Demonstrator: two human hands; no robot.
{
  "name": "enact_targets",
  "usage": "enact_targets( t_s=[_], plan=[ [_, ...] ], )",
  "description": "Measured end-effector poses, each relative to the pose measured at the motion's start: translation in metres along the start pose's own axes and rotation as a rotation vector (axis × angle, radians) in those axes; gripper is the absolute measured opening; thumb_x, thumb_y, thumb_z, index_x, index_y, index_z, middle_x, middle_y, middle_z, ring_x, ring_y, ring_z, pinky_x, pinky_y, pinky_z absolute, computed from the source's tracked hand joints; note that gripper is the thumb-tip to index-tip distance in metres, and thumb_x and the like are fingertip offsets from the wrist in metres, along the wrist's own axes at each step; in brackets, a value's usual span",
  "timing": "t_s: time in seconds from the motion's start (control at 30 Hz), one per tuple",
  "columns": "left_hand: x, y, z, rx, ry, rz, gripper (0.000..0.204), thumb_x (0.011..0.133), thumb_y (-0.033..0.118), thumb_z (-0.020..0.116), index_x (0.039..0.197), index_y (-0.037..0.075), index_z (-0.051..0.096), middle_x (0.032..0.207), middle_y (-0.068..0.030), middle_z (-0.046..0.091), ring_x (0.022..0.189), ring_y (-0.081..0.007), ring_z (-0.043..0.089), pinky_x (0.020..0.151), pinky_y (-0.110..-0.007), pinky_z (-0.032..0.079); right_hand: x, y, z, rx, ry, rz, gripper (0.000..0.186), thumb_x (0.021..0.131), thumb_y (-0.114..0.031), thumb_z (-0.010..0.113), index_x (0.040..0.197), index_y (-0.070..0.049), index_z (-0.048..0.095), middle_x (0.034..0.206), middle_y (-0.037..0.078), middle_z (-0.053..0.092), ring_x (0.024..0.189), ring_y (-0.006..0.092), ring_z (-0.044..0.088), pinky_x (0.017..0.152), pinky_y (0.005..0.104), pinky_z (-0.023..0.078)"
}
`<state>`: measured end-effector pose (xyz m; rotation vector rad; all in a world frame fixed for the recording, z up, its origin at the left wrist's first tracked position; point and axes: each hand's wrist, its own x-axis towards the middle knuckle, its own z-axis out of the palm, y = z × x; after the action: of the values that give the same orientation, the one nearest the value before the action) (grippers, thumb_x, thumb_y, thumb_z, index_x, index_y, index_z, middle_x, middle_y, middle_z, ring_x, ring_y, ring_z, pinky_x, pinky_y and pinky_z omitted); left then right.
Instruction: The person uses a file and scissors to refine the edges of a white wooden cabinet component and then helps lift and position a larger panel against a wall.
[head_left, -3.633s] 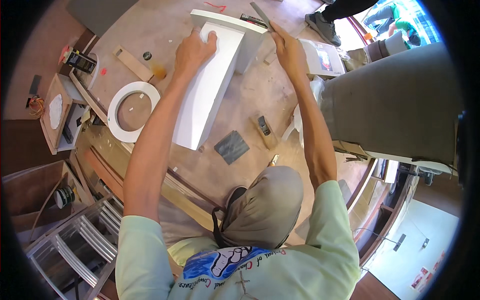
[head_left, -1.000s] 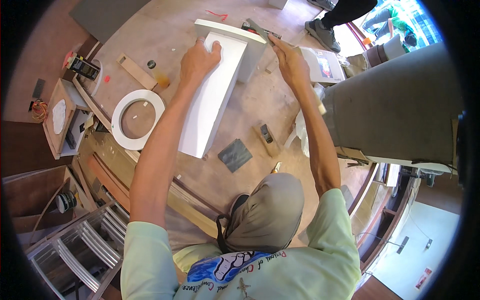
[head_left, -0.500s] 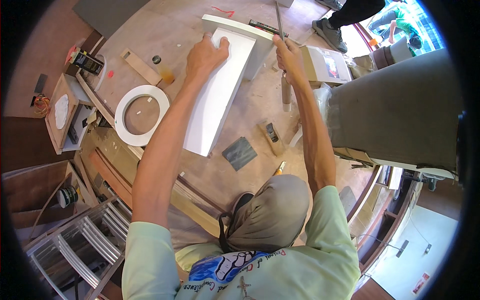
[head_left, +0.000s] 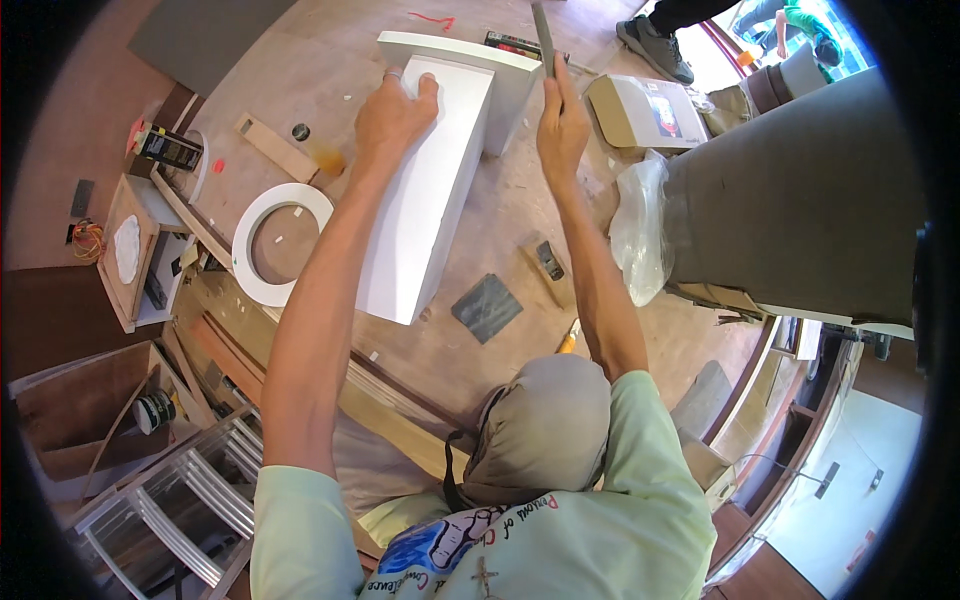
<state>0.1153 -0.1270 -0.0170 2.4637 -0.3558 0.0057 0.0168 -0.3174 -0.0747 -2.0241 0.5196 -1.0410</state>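
Note:
A white box-like piece (head_left: 425, 190), with a white cross board (head_left: 465, 52) at its far end, lies lengthwise in front of me. My left hand (head_left: 392, 118) is closed over its far left edge, thumb on the top face. At the right end of the cross board, my right hand (head_left: 563, 125) grips a flat grey metal file (head_left: 544, 40), whose blade points up and away. The blade is at or close to the board's end; contact cannot be made out. The file's handle is hidden by my hand and wrist.
Nearer me lie a dark square sheet (head_left: 487, 308) and a wooden hand plane (head_left: 548, 268). A white ring (head_left: 245, 245) and a small jar (head_left: 300, 131) are at left, an aluminium ladder (head_left: 170, 520) lower left. Right stand a cardboard box (head_left: 615, 110) and a large grey cylinder (head_left: 790, 200). Another person's shoe (head_left: 655, 50) is beyond.
My right hand has shifted slightly left with the file, and the wooden handle no longer shows below it. My left hand keeps its hold on the white piece. The view has shifted a little.

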Motion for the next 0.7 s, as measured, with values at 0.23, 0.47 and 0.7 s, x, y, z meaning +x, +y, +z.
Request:
enact_targets(
  t_s=[0.23, 0.47, 0.7],
  plan=[
    [0.000, 0.001, -0.002, 0.017, -0.024, -0.011, 0.065, 0.092, 0.049, 0.050, 0.127, -0.005, 0.057, 0.106, -0.0319, 0.069, 0.103, -0.0448, 0.067, 0.092, -0.050, 0.050, -0.017, 0.004, -0.005, 0.055, -0.002, -0.072, 0.037, 0.101, -0.022, 0.057, 0.137, -0.017, 0.062, 0.108, 0.020, 0.071, 0.083, 0.0323, 0.065, 0.076, 0.0385, 0.049],
    [0.003, -0.007, -0.002, -0.064, -0.019, 0.000, 0.070, 0.089, 0.051, 0.052, 0.130, -0.005, 0.056, 0.112, -0.0325, 0.067, 0.109, -0.0443, 0.065, 0.096, -0.048, 0.050, 0.020, 0.013, 0.002, 0.252, 0.072, 0.083, 0.055, 0.101, -0.036, 0.058, 0.144, -0.003, 0.050, 0.103, 0.018, 0.072, 0.087, 0.0232, 0.064, 0.083, 0.0344, 0.049],
    [0.011, -0.014, 0.002, -0.287, -0.138, -0.037, 0.077, 0.085, 0.055, 0.055, 0.135, -0.004, 0.055, 0.121, -0.0307, 0.065, 0.112, -0.0407, 0.065, 0.097, -0.045, 0.050, 0.006, -0.010, -0.001, 0.167, -0.179, 0.072, 0.045, 0.088, -0.035, 0.078, 0.111, 0.001, 0.064, 0.064, -0.004, 0.042, 0.061, 0.0095, 0.039, 0.055, 0.0283, 0.033]
  ],
)
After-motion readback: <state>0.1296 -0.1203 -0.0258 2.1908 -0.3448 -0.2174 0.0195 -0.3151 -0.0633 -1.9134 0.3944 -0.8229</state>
